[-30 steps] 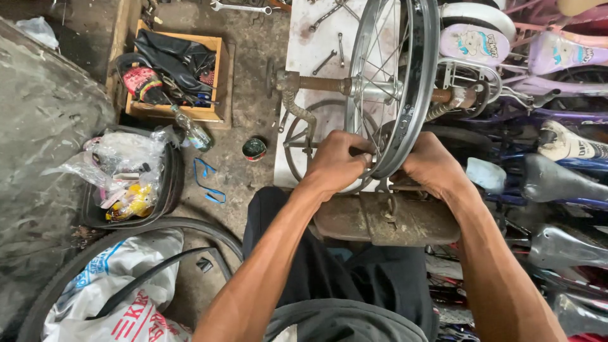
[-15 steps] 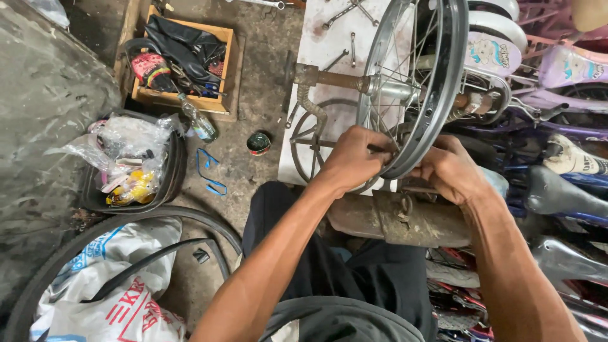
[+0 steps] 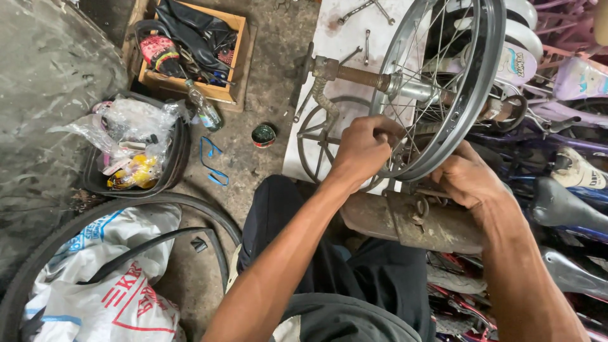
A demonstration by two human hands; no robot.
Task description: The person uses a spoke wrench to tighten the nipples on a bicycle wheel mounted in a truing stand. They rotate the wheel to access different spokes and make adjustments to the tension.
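Bicycle wheel [image 3: 443, 82] stands upright on a rusty stand [image 3: 411, 221] (spokes bare, no tyre). Left hand [image 3: 364, 147] is fisted, grip closed on the spokes at the wheel's near rim; right hand [image 3: 468, 177] cups that rim's underside.

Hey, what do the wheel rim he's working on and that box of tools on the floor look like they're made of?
The wheel rim looks like dark painted or coated metal: a smooth, glossy band with thin shiny steel-looking spokes. The box looks like bare, unfinished wood: pale tan boards with visible plank edges. Both hands, left hand and right hand, are at the rim.
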